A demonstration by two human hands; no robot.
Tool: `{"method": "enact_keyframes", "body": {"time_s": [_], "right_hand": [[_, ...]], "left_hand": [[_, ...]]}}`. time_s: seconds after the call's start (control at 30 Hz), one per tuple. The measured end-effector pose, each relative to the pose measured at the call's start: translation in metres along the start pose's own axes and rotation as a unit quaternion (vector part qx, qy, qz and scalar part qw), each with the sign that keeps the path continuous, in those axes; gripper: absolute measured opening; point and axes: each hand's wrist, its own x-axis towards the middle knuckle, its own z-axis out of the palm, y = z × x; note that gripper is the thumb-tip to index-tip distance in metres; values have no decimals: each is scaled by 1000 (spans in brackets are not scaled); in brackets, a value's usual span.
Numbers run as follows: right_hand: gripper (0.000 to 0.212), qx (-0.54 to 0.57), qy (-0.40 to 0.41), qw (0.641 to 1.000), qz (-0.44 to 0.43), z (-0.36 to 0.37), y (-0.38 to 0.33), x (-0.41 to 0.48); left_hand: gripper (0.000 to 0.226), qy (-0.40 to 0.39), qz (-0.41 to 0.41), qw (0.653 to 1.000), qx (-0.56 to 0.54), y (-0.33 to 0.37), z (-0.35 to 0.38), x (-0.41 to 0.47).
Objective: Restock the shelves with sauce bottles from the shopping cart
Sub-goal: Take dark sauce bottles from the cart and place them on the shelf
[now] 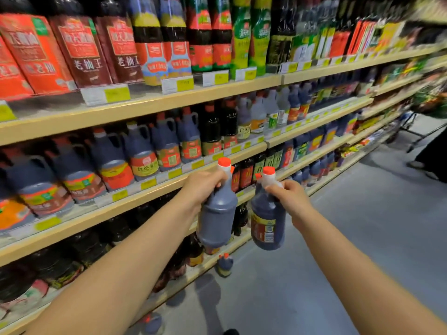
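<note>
The left hand (pixel 205 187) is wrapped round the neck and handle of 1 dark sauce bottle (pixel 217 213), and the right hand (pixel 290 197) clasps a second bottle (pixel 267 221) just under its orange cap, so both hang upright by their own weight; carrying from the top likely leaves each base free to be set down flat. The 2 bottles sit close together, just in front of and slightly below the edge of the jug shelf (pixel 157 189), whose row of matching handled jugs suggests this is where they belong. Below that shelf, 2 more bottles stand on the floor (pixel 225 264) and (pixel 152 322), the nearer one partly cut off. Far along from the jug shelf, a greenish blurred shape (pixel 430 105) may be the cart; I cannot tell. Any gap on the jug shelf is hard to make out, and labels are smeared by motion blur
</note>
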Motion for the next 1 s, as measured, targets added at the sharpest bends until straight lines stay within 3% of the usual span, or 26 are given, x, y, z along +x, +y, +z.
{"method": "enact_keyframes", "body": {"time_s": [0.47,0.73,1.0], "right_hand": [[20,31,53,997,41,-85,32,169],[45,15,27,997,71,-167,67,275],[54,-10,6,998,62,-245,96,373]], "left_hand": [[25,-52,-7,998,41,53,134,152],[31,-33,-23,998,43,74,249,233],[32,-9,-35,999,31,100,352,294]]}}
